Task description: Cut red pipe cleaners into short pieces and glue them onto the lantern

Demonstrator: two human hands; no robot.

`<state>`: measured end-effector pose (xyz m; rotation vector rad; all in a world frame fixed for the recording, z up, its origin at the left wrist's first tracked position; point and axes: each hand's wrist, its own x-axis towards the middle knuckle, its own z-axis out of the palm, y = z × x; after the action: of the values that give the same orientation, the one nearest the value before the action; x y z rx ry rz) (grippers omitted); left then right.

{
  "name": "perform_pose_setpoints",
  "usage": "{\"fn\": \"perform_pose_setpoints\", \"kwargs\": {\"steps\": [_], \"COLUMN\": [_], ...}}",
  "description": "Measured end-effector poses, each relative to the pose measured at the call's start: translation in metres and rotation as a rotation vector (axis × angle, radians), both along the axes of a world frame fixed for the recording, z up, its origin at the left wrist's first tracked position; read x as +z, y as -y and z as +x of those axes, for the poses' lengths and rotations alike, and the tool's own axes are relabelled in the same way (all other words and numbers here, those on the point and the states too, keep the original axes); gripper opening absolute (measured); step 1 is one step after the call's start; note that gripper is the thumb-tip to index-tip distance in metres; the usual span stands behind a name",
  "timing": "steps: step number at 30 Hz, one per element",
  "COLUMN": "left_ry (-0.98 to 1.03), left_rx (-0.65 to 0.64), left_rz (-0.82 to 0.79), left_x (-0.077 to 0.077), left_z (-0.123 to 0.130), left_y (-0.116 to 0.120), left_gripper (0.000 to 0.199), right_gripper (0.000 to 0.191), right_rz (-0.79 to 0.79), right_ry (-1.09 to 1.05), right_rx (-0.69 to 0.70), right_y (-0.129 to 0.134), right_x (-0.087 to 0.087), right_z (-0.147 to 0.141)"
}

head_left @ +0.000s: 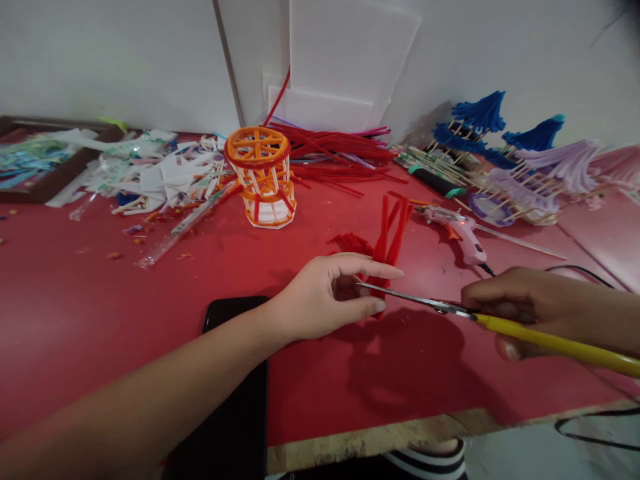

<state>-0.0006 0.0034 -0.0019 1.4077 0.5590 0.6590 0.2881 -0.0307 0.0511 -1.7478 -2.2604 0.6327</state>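
Observation:
Red pipe cleaners (393,233) stand in a loose bunch between the fingers and thumb of my left hand (330,293), which is closed on them. Scissors with yellow handles (540,337) are in my right hand (530,310). Their thin blades reach left across the lower part of the bunch, the tips near my left palm. Whether the blades touch the stems I cannot tell. Just behind my left fingers lies a pile of short red pieces (353,243), partly hidden by the hand.
An orange and white tower (267,177) stands behind my hands. A pink glue gun (463,237) and blue roof models (480,113) are on the right. Long red stems (340,150) lie at the back, white scraps (170,177) at the left, a black phone (225,413) under my left forearm.

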Motion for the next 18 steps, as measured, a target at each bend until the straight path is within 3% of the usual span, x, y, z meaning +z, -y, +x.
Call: {"fn": "perform_pose_setpoints", "kwargs": {"steps": [2, 3, 4, 12, 16, 18], "left_ry": [-0.003, -0.007, -0.01, 0.005, -0.029, -0.071], "left_rx": [-0.001, 0.001, 0.003, 0.023, 0.091, 0.178], "left_rz": [0.001, -0.004, -0.009, -0.035, 0.049, 0.079], "left_x": [0.0, 0.0, 0.0, 0.0, -0.003, -0.004], "left_z": [0.0, 0.0, 0.0, 0.001, 0.002, 0.002], "left_y": [0.0, 0.0, 0.0, 0.001, -0.001, -0.004], "left_gripper": [0.035, 0.035, 0.035, 0.04, 0.042, 0.042], "right_gripper": [0.053, 0.048, 0.046, 0.024, 0.028, 0.035], "right_rz": [-0.517, -0.677, -0.726, -0.669, -0.441, -0.311], "right_ry": [0.033, 0.04, 0.04, 0.041, 0.026, -0.017], "right_rx": [0.113, 0.121, 0.088, 0.074, 0.066, -0.036], "right_y": [0.002, 0.002, 0.002, -0.001, 0.0, 0.004], "right_x": [0.0, 0.001, 0.002, -0.001, -0.01, -0.019], "right_z": [-0.001, -0.001, -0.002, -0.002, 0.003, 0.005]}}
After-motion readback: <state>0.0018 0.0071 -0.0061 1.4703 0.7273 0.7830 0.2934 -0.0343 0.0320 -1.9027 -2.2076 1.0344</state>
